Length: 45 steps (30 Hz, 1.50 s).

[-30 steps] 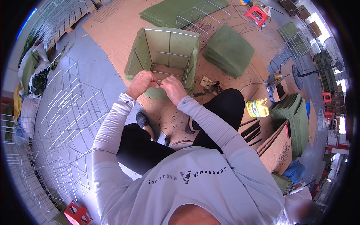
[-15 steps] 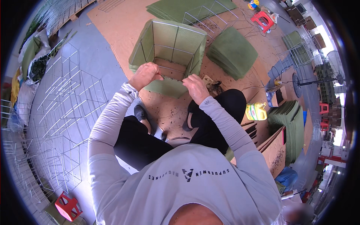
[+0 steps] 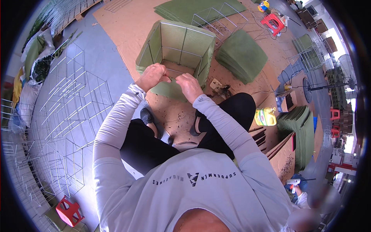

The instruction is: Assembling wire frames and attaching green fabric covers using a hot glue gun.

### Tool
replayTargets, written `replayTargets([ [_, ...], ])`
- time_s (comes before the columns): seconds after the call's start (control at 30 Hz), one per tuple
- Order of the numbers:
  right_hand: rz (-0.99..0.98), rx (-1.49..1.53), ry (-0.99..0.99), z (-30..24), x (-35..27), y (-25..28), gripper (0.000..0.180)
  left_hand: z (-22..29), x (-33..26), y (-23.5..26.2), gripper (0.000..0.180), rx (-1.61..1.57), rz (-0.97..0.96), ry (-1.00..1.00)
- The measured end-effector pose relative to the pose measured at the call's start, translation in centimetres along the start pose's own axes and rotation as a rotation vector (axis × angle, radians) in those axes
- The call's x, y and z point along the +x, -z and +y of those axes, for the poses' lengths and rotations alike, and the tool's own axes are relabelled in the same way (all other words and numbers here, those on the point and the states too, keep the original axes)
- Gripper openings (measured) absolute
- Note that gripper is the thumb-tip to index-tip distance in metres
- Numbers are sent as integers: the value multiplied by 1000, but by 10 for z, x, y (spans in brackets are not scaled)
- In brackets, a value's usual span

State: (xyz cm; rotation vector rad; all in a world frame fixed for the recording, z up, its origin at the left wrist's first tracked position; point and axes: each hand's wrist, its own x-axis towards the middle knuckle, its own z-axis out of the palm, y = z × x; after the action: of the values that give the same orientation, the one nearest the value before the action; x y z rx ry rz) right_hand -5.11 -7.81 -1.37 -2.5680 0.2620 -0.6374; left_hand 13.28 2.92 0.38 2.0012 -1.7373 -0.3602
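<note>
In front of my feet stands a wire-framed box (image 3: 185, 36) with green sheet sides. Its near green panel (image 3: 169, 89) slopes down toward me, below a wire crossing the opening. My left hand (image 3: 152, 77), fingers pinched, is at the upper edge of that panel, on its left part. Close to it, my right hand (image 3: 188, 87) pinches at the same edge near the middle. Exactly what lies between the fingertips is too small to make out, but both hands seem to grip the panel's edge.
Right of the box lies a stack of green sheets (image 3: 242, 56); more green sheets (image 3: 193, 11) lie behind. Wire frames (image 3: 73, 100) cover the floor at left. A yellow jug (image 3: 265, 116) stands by my right knee. At lower right, another person's hand (image 3: 298, 190) holds a white glue gun (image 3: 293, 181).
My right hand has slid left along the panel's edge, nearer my left hand, which stays about where it was. A co-worker's hand with a glue gun has come into view at lower right.
</note>
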Motion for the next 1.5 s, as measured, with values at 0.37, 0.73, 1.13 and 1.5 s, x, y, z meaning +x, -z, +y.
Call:
replayTargets([
  [0.37, -81, 118, -80, -7, 15, -9, 23, -17, 3, 9, 25, -63, -66, -99],
  [0.73, -50, 52, -70, -2, -6, 0, 17, -10, 3, 25, 19, -309, -171, 133],
  [1.13, -176, -3, -82, 3, 17, 0, 25, -10, 6, 20, 19, -304, -151, 121],
  [1.5, -38, -21, 64, 38, -31, 116, 13, -3, -2, 27, 20, -252, -168, 151],
])
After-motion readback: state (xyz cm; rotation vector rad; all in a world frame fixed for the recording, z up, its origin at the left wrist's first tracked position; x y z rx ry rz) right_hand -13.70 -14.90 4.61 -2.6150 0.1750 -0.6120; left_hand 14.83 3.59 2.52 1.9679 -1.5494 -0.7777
